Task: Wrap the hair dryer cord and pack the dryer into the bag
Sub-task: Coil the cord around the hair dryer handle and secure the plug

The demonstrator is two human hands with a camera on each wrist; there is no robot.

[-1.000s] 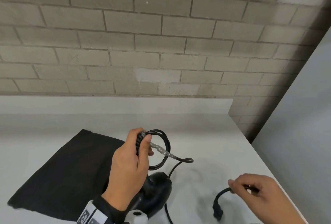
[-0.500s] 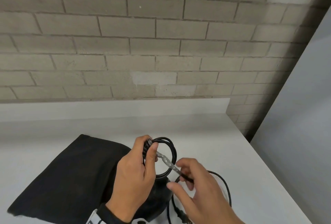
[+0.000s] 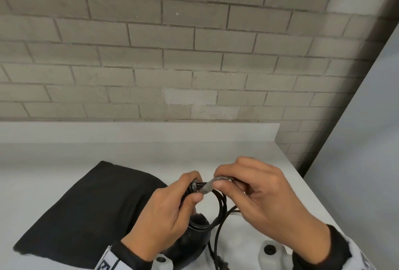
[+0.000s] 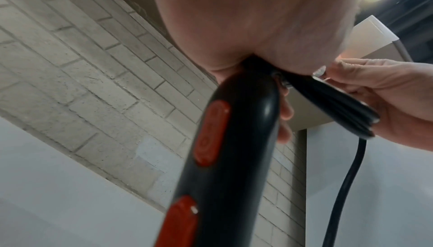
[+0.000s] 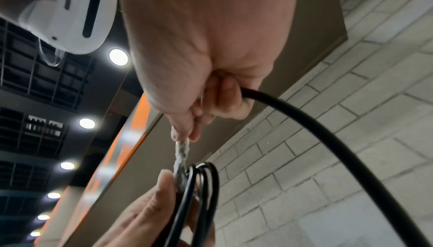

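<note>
Pale brick wall (image 3: pixel 194 53) rises behind a white bench (image 3: pixel 248 155). On the bench lies a flat black bag (image 3: pixel 86 209), left of both hands. Just right of it, the black hair dryer (image 3: pixel 190 239) with red buttons (image 4: pixel 211 134) sits under the left hand (image 3: pixel 164 215), whose grip is curled around the handle's end and the coiled black cord (image 3: pixel 218 211). The right hand (image 3: pixel 265 200) is raised just beside it, its grip pinching a clear twist tie (image 3: pixel 208 185) stretched from the coil, with a loose run of cord passing through its curled fingers.
</note>
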